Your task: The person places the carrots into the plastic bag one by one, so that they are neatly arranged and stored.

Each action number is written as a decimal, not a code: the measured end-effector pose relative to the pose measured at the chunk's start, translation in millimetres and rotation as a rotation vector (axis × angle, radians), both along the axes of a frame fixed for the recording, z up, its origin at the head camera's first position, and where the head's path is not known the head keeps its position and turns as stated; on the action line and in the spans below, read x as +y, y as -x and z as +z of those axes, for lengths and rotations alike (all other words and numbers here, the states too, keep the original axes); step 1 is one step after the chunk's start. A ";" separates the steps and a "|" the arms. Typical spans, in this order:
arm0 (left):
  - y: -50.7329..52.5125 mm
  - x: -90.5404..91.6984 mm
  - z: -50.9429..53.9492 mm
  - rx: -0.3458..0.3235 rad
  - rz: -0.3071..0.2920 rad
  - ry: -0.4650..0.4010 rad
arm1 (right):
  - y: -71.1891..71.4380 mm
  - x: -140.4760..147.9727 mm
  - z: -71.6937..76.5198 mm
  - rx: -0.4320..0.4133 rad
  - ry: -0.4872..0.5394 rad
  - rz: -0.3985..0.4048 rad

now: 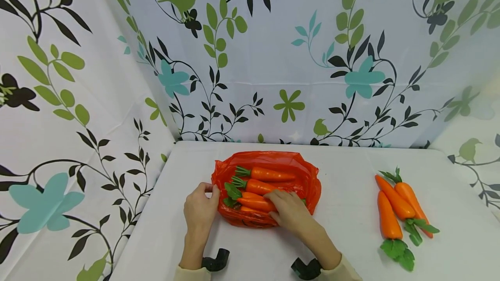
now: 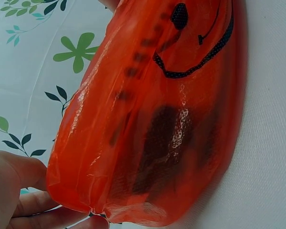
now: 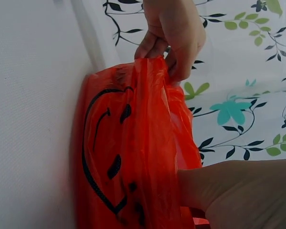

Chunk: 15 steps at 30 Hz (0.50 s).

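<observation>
A red plastic bag [image 1: 242, 159], mouth spread open, lies on the table with several orange carrots [image 1: 273, 174] in it. At its left side my left hand [image 1: 200, 207] pinches the rim between thumb and fingers; that grip on the bag [image 3: 155, 100] also shows in the right wrist view. My right hand [image 1: 291, 211] reaches into the bag from the right. Its fingers and thumb lie around the end of a front carrot [image 1: 255, 204]; the fingertips are partly hidden. In the left wrist view, a black printed line marks the bag's side [image 2: 133, 143].
Several loose carrots [image 1: 390, 216] with green tops lie together on the right of the white table [image 1: 343, 177]. A patterned cloth [image 1: 254, 77] with leaves and birds hangs behind and at the sides. Black wrist mounts [image 1: 216, 260] sit on both wrists.
</observation>
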<state>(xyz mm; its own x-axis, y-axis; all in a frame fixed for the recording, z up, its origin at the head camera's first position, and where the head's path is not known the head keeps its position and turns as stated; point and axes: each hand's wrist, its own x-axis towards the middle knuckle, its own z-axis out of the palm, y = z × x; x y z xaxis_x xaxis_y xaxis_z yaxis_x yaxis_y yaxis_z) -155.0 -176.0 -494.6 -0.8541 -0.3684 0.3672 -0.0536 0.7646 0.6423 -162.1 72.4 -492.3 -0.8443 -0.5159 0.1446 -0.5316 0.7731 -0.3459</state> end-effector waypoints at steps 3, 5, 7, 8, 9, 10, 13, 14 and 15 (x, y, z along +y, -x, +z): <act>0.1 0.3 0.4 -0.004 0.000 0.002 | 0.1 0.4 0.0 -0.009 -0.005 -0.002; 0.1 0.4 0.3 -0.005 -0.002 0.002 | 0.2 0.9 0.1 -0.003 -0.004 -0.003; 0.1 0.3 0.6 -0.003 -0.001 0.003 | 0.3 1.8 0.8 0.008 0.001 -0.004; 0.0 0.3 0.7 -0.001 -0.002 0.002 | 0.5 2.4 1.1 0.016 0.007 -0.006; 0.0 0.1 0.9 0.003 -0.001 0.003 | 0.4 3.1 1.6 0.026 0.014 -0.007; 0.0 0.1 0.9 0.006 -0.001 0.004 | 0.5 3.9 2.2 0.035 0.017 -0.009; -0.1 0.3 1.1 0.008 0.000 0.006 | 0.6 6.3 4.5 0.049 0.037 -0.017; -0.1 0.3 1.0 0.007 0.000 0.006 | 0.5 7.2 5.3 0.054 0.043 -0.020; -0.1 0.4 1.1 0.006 0.001 0.007 | 0.3 8.1 6.5 0.056 0.047 -0.024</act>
<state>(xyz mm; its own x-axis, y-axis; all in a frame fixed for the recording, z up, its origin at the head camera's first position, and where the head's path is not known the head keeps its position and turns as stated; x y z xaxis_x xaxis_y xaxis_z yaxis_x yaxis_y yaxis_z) -154.9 -175.6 -493.5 -0.8515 -0.3665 0.3749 -0.0506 0.7691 0.6371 -162.4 80.5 -485.8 -0.8460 -0.4876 0.2159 -0.5332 0.7692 -0.3521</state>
